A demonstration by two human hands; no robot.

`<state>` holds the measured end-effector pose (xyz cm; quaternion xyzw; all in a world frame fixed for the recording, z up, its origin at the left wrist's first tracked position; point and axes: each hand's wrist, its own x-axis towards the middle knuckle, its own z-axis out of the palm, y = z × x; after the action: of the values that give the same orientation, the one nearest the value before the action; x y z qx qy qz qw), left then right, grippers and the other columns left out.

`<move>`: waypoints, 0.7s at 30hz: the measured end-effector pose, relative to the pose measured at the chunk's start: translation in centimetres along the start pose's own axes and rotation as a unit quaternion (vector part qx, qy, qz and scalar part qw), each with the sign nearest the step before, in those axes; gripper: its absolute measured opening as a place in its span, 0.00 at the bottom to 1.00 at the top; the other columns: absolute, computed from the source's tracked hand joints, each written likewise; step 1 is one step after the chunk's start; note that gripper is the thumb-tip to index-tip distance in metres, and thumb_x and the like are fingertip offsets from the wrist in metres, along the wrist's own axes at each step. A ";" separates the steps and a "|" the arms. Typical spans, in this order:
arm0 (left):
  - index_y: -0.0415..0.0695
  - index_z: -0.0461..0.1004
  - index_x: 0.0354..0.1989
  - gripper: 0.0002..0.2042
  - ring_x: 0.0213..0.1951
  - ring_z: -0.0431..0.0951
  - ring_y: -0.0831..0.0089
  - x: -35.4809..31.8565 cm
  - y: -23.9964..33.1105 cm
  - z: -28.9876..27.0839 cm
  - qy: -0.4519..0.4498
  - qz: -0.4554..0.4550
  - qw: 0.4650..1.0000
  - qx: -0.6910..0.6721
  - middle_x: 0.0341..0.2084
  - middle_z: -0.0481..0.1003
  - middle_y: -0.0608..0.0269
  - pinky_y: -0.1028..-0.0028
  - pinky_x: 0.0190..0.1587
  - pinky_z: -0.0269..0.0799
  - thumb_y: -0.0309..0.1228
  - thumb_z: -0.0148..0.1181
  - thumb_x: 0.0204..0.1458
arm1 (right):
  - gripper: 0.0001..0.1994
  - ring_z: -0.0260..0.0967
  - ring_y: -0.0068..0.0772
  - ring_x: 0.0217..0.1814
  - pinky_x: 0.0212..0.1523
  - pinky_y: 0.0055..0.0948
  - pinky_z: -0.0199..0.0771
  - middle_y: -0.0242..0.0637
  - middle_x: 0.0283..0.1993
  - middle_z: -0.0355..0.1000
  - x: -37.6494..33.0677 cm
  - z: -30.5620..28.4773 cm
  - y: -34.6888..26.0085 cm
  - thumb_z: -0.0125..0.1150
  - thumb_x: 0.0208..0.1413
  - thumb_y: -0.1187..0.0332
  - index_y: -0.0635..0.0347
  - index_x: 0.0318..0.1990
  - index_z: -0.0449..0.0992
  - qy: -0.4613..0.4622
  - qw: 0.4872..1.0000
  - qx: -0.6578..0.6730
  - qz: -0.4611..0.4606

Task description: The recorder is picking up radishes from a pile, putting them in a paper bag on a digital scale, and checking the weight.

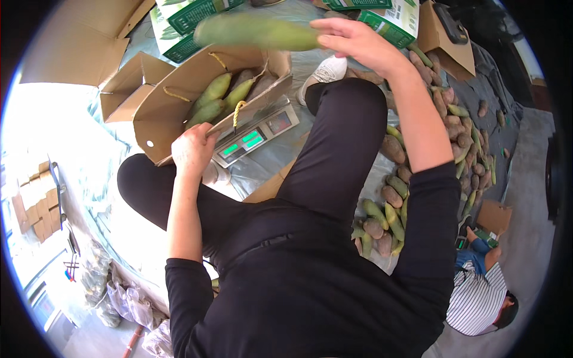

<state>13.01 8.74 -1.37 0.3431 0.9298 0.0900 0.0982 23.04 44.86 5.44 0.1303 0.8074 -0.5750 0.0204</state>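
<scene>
Floor under pale plastic sheeting [262, 168], greyer concrete toward the right edge. Large heap of roots and gourds [465, 140], brown mixed with green, spread along the right of the seated person, more by the right knee. Brown carton [154, 116] between the lower legs, flaps up, tilted in view. Green-and-white printed boxes [194, 13] at the top. Co-worker in a striped shirt [477, 303] low at right, well apart. Flat scale [242, 143] against the carton's near side, display lit green; cannot tell how much of it lies under the carton.

Long green vegetable [256, 31], motion-blurred, lies crosswise above the carton's far rim, clear of the contents. Right hand [358, 43] at its right end: fingers nearly straight, thumb below, narrow gap between, vegetable end pinched there. Firmness of the grip cannot be told through the blur.

Left hand [194, 146] on the carton's near wall: fingers bent over the upper edge, cardboard pinched, no vegetable in it.

Inside the carton, green vegetables [213, 89] lie beside brown roots [262, 85]. Smallest noted: yellow rope handle [237, 111] on the near wall, just beside the left fingers.
</scene>
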 end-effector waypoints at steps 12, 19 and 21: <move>0.48 0.75 0.33 0.09 0.33 0.77 0.57 0.2 0.1 0.1 0.004 -0.005 1.000 0.020 0.29 0.76 0.61 0.62 0.34 0.72 0.37 0.60 0.47 | 0.12 0.67 0.20 0.29 0.27 0.22 0.66 0.26 0.32 0.71 -16.5 1.9 22.9 0.58 0.55 0.64 0.56 0.46 0.74 0.261 0.905 0.119 0.313; 0.48 0.76 0.40 0.12 0.36 0.77 0.57 -0.2 0.3 -0.3 0.011 0.011 1.000 -0.012 0.33 0.77 0.58 0.64 0.38 0.72 0.36 0.60 0.47 | 0.10 0.71 0.26 0.28 0.21 0.27 0.66 0.30 0.30 0.73 -29.8 15.0 32.3 0.58 0.53 0.65 0.55 0.42 0.74 0.194 0.815 0.102 0.537; 0.48 0.75 0.44 0.14 0.37 0.77 0.57 -0.2 0.1 -0.5 0.042 0.061 0.994 -0.082 0.36 0.76 0.58 0.65 0.40 0.72 0.35 0.61 0.48 | 0.10 0.70 0.26 0.26 0.20 0.27 0.65 0.30 0.30 0.73 -31.4 17.8 33.5 0.58 0.53 0.65 0.55 0.42 0.74 0.173 0.816 0.115 0.540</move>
<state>13.13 8.66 -0.87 0.3856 0.9000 0.1862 0.0817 59.13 32.57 -25.80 0.6437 0.5257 -0.5287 0.1725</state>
